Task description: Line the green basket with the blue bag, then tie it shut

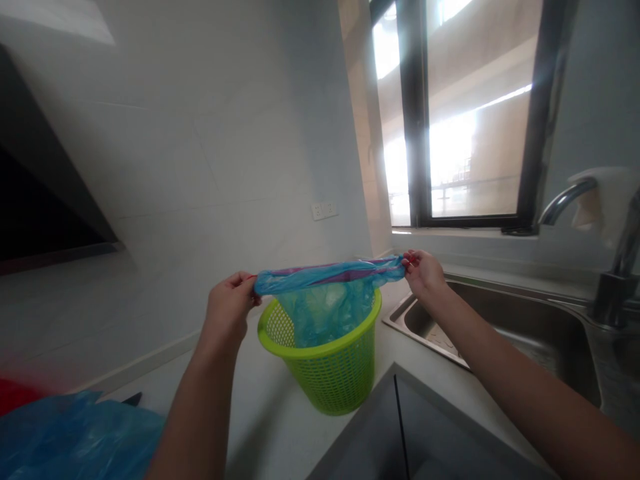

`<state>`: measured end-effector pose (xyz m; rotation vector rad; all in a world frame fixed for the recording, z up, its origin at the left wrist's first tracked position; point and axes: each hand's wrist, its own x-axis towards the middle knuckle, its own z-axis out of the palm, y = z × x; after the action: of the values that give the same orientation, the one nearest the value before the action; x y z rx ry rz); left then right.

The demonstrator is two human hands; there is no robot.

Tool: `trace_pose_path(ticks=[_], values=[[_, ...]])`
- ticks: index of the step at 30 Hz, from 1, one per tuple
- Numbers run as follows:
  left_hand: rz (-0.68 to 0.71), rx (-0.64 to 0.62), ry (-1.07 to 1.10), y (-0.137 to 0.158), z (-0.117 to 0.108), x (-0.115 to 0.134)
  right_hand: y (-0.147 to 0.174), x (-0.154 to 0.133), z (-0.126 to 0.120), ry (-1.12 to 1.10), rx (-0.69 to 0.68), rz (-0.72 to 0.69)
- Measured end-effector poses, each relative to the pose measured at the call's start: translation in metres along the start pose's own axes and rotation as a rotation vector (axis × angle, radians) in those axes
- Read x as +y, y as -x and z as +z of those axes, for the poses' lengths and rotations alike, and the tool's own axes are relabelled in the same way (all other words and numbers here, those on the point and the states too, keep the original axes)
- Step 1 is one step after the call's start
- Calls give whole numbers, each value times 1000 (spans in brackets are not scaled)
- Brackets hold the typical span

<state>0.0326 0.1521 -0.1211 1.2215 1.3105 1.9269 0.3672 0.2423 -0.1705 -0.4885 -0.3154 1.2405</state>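
Note:
My left hand (229, 308) and my right hand (423, 272) each pinch one end of a blue plastic bag (327, 283), stretching its rim taut between them. The bag has a purple drawstring band along its top, and its body hangs down into a lime-green mesh basket (330, 370). The basket stands on the light countertop (270, 427), just below and between my hands. Both hands are raised a little above the basket's rim.
A steel sink (510, 327) with a curved tap (565, 200) lies to the right, under a dark-framed window (465, 113). More blue plastic (75, 440) lies at the lower left beside something red (15, 393). A wall socket (324, 211) sits on the tiled wall; a dark hood (40, 207) juts out at left.

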Motion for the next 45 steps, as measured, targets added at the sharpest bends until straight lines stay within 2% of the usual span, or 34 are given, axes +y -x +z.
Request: trace_pose_path(ticks=[3, 5, 7, 9, 11, 14, 17, 20, 23, 26, 29, 36, 41, 45], values=[[10, 32, -339, -6, -15, 4, -7, -5, -2, -32, -42, 60], [-57, 73, -346, -5, -16, 9, -9, -7, -3, -71, -71, 106], [-135, 109, -105, -3, -10, 14, -9, -7, -1, -165, -82, 152], [-233, 106, 208, 0, -1, 18, -8, -8, 0, -276, -74, 197], [-322, 105, 428, 3, 6, 21, -5, -8, 2, -335, -58, 233], [-375, 157, 567, 5, 11, 25, -1, -9, 4, -338, -59, 244], [-379, 138, 639, 9, 11, 29, 3, -8, 4, -326, -57, 230], [-358, 89, 719, 14, 11, 34, 8, -7, 5, -304, -49, 218], [-277, 138, 786, 19, 14, 35, 11, -6, 5, -255, -75, 164], [-92, 213, 701, 22, 15, 31, 14, -6, 6, -202, -104, 86], [31, 156, 508, 21, 14, 24, 17, -7, 6, -156, -120, 34], [-18, -40, 285, 17, 9, 16, 21, -13, 9, -113, -154, -83], [23, -24, 175, 15, 7, 10, 21, -22, 11, -121, -136, -154], [-138, -155, 294, 16, 5, 15, 17, -24, 9, -106, -104, -169]])
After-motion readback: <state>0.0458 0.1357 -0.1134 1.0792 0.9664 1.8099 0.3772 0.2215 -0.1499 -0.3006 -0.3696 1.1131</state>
